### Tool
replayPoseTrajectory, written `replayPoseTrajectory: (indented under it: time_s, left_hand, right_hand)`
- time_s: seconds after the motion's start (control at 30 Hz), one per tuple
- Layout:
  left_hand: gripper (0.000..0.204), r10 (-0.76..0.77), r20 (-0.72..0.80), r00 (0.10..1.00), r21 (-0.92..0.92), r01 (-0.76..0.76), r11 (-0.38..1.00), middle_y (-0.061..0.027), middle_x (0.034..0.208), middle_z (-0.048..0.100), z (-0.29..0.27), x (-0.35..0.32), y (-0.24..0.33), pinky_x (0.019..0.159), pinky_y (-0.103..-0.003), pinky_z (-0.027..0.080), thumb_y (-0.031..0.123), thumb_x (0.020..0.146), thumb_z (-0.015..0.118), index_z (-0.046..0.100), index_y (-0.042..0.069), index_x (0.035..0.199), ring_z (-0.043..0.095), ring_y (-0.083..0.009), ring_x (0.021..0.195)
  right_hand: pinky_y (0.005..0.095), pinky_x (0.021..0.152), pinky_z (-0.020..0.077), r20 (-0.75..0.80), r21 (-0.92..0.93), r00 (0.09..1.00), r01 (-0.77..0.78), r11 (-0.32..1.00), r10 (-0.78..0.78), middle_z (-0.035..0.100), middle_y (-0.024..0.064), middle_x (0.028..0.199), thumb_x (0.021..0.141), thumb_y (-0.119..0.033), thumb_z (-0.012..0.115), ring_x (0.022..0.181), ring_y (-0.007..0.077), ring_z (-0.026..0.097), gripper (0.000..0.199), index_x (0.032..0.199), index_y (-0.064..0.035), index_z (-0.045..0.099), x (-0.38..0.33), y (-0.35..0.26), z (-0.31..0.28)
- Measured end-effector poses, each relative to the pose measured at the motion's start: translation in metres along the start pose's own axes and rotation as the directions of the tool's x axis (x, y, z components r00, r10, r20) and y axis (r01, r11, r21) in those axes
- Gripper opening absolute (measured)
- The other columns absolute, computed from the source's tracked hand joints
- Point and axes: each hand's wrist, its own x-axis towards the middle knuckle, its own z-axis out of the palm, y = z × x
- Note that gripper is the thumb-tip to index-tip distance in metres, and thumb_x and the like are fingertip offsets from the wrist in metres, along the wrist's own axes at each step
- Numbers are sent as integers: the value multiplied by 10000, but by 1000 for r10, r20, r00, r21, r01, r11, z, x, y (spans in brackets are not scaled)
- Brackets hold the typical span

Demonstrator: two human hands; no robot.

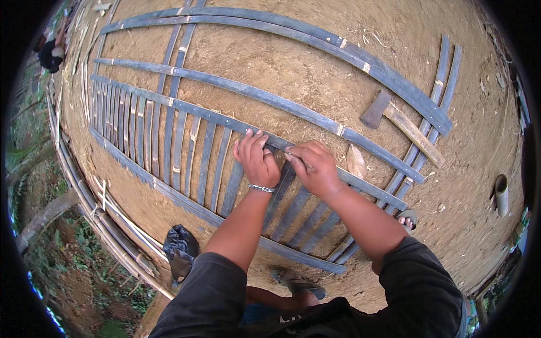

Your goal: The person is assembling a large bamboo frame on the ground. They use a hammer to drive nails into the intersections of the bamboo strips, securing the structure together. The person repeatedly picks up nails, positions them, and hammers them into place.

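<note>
A ladder-like frame of dark split-bamboo strips lies on the ground, with many short slats between a rail (pixel 214 116) and a lower rail (pixel 194 207). My left hand (pixel 258 161) is closed over the upper rail, its fingers curled across the edge where a slat meets it. Just to its right, my right hand (pixel 315 169) is pinched at the same rail, above a dark slat (pixel 280 188). Whatever sits between that thumb and finger is too small to make out. A brown dry leaf (pixel 355 161) lies beside the right hand.
A hatchet (pixel 406 125) with a wooden handle rests beyond my right hand, near crossing bamboo strips (pixel 442 84). A bamboo tube (pixel 501 196) stands at far right. A black plastic bag (pixel 181 248) and bamboo poles (pixel 107 225) are at left. Another person (pixel 52 55) is far left.
</note>
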Motion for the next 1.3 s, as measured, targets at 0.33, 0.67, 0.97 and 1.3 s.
replayPoseTrajectory:
  time_s: [0.33,0.67,0.97,1.3]
  left_hand:
    - [291,57,6,998,14,-57,998,-193,1273,654,3,-1,-3,1140,-546,311,113,924,498,638,-3,1152,520,-408,1303]
    - [273,56,-2,998,-13,-56,998,-190,1250,657,3,-2,-1,1127,-549,327,90,915,509,633,-3,1140,527,-408,1286]
    - [272,1,-18,1000,-81,-3,997,-129,1245,668,2,-2,-6,1174,-572,235,83,836,565,619,73,1101,549,-352,1299]
    - [377,-1,-96,995,-101,-9,995,-131,1239,666,3,0,-7,1157,-574,275,129,749,656,603,79,1119,562,-353,1292]
  right_hand:
    - [371,792,561,87,-132,979,197,972,-186,713,40,979,739,-72,774,899,237,695,183,905,-101,702,0,15,4]
    - [362,843,553,137,-175,979,175,969,-152,726,27,1040,765,-131,739,944,217,695,148,901,-105,686,3,15,6]
    - [391,737,575,26,-16,999,-29,999,30,759,99,927,839,-57,776,821,284,730,78,897,-68,725,14,12,16]
    - [394,739,574,69,-107,966,-242,964,250,754,146,920,880,-160,778,837,337,732,113,951,-72,779,24,8,33]
